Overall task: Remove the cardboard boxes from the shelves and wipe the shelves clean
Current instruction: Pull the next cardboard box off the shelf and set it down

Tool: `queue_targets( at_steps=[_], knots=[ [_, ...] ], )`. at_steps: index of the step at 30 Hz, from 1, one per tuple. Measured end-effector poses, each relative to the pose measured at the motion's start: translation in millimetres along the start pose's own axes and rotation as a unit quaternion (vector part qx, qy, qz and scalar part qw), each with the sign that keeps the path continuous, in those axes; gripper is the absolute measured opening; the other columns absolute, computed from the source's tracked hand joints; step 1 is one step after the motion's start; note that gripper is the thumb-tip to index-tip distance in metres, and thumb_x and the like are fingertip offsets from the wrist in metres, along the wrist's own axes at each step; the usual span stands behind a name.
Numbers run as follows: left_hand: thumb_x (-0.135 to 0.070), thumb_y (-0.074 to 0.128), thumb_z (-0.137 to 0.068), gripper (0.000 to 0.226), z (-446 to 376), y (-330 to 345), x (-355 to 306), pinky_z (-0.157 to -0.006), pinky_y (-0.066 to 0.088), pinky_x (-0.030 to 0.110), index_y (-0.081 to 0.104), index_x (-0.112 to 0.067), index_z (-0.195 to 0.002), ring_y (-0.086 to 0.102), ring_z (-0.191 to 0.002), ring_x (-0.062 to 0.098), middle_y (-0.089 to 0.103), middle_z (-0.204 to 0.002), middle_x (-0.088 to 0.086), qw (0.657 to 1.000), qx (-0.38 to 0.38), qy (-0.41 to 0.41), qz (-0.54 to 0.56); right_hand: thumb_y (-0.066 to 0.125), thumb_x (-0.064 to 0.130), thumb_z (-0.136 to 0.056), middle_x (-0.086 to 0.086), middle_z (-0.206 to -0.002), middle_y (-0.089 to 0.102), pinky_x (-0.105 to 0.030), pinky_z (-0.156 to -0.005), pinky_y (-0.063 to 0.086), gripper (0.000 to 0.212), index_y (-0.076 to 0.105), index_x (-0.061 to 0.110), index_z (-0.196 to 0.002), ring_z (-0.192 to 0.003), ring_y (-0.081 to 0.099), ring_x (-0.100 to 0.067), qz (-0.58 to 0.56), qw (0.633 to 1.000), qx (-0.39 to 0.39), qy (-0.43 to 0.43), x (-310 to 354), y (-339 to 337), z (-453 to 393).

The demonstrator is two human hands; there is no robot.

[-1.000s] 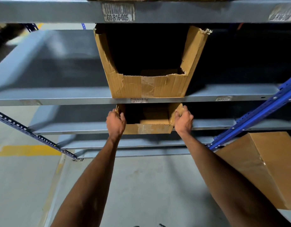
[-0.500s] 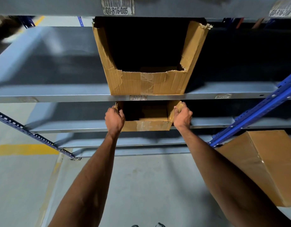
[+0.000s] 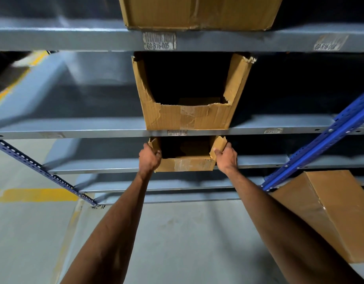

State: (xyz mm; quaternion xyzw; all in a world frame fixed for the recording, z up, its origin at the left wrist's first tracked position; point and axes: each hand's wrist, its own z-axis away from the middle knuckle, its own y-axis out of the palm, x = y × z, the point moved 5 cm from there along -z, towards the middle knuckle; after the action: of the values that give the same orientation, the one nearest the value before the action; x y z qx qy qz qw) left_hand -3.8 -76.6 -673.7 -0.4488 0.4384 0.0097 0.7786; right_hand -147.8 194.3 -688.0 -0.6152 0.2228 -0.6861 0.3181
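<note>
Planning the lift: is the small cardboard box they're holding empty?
Cannot tell. The small cut-front cardboard box held by both hands is open-fronted, but its interior is dark.

Single head view, looking forward-down, close to shelves [image 3: 259, 130]

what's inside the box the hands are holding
The box between left hand and right hand shows a dark interior and a brown cardboard back wall; its floor is hidden by the front wall.

The cardboard boxes [image 3: 185, 165] are all plain tan-brown with shiny clear tape patches, sitting on dull grey-blue shelves [image 3: 74, 130]. Uprights [image 3: 320, 144] at 3 o'clock are bright blue with punched holes, and the grey floor [image 3: 177, 232] has a yellow stripe [image 3: 33, 195] at 9 o'clock.
</note>
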Motion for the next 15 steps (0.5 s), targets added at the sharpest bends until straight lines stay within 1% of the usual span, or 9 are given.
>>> queue_targets(
  at_steps=[2,3,6,8,9,11,14,15],
  knots=[
    [-0.02,0.06,-0.094,0.041,22,-6,-3,-0.093,0.046,0.042,0.046,0.001,-0.126,0.058,-0.111,0.038,0.059,-0.123,0.021,1.0,0.003,0.004,-0.028,0.065,0.027,-0.095,-0.015,-0.118,0.06,-0.037,-0.081,0.046,0.037,0.051,0.008,-0.124,-0.107,0.059,-0.032,0.012,1.0,0.004,-0.023,-2,-7,22],
    [-0.021,0.06,-0.094,0.04,37,-8,-5,-0.092,0.047,0.041,0.047,0.0,-0.126,0.059,-0.11,0.036,0.059,-0.122,0.019,0.999,0.008,0.005,-0.032,0.066,0.024,-0.094,-0.014,-0.113,0.062,-0.036,-0.079,0.045,0.033,0.053,0.009,-0.12,-0.103,0.059,-0.031,0.018,0.999,0.018,-0.038,-4,-10,36],
    [-0.023,0.061,-0.095,0.038,85,-5,-13,-0.095,0.048,0.04,0.053,-0.004,-0.127,0.06,-0.109,0.031,0.058,-0.122,0.015,0.998,0.054,0.008,-0.042,0.068,0.019,-0.092,-0.011,-0.107,0.064,-0.035,-0.079,0.05,0.026,0.058,0.012,-0.115,-0.096,0.062,-0.027,0.043,0.994,0.062,-0.074,-9,-26,84],
    [-0.024,0.064,-0.092,0.036,109,6,-29,-0.097,0.051,0.042,0.058,-0.008,-0.124,0.062,-0.107,0.03,0.061,-0.124,0.014,0.993,0.101,0.026,-0.046,0.071,0.018,-0.091,-0.008,-0.107,0.065,-0.035,-0.081,0.053,0.022,0.062,0.014,-0.111,-0.091,0.063,-0.023,0.032,0.994,0.062,-0.079,-13,-45,111],
    [-0.023,0.065,-0.09,0.035,119,14,-41,-0.097,0.052,0.041,0.061,-0.009,-0.122,0.063,-0.106,0.029,0.063,-0.123,0.014,0.99,0.128,0.041,-0.043,0.071,0.017,-0.09,-0.006,-0.107,0.064,-0.032,-0.081,0.053,0.021,0.064,0.013,-0.109,-0.09,0.063,-0.02,0.025,0.995,0.057,-0.076,-15,-57,122],
    [-0.018,0.065,-0.089,0.031,142,30,-82,-0.096,0.051,0.034,0.064,-0.008,-0.119,0.064,-0.106,0.027,0.066,-0.12,0.012,0.979,0.175,0.093,-0.036,0.07,0.015,-0.091,-0.005,-0.107,0.062,-0.025,-0.081,0.05,0.02,0.065,0.011,-0.11,-0.088,0.06,-0.015,0.016,0.996,0.037,-0.077,-19,-84,135],
    [-0.014,0.063,-0.089,0.023,177,58,-156,-0.084,0.046,0.027,0.067,-0.009,-0.112,0.064,-0.101,0.027,0.069,-0.111,0.008,0.961,0.207,0.184,-0.017,0.069,0.015,-0.091,-0.003,-0.107,0.062,-0.019,-0.081,0.043,0.02,0.064,0.014,-0.111,-0.093,0.061,-0.015,0.015,0.997,-0.006,-0.074,-35,-129,137],
    [-0.014,0.062,-0.09,0.021,187,71,-179,-0.081,0.045,0.025,0.066,-0.01,-0.11,0.063,-0.098,0.025,0.069,-0.108,0.007,0.953,0.222,0.205,-0.012,0.069,0.016,-0.091,-0.002,-0.107,0.062,-0.02,-0.081,0.044,0.02,0.064,0.015,-0.111,-0.095,0.062,-0.016,0.014,0.997,-0.026,-0.068,-44,-147,135]
  ],
)
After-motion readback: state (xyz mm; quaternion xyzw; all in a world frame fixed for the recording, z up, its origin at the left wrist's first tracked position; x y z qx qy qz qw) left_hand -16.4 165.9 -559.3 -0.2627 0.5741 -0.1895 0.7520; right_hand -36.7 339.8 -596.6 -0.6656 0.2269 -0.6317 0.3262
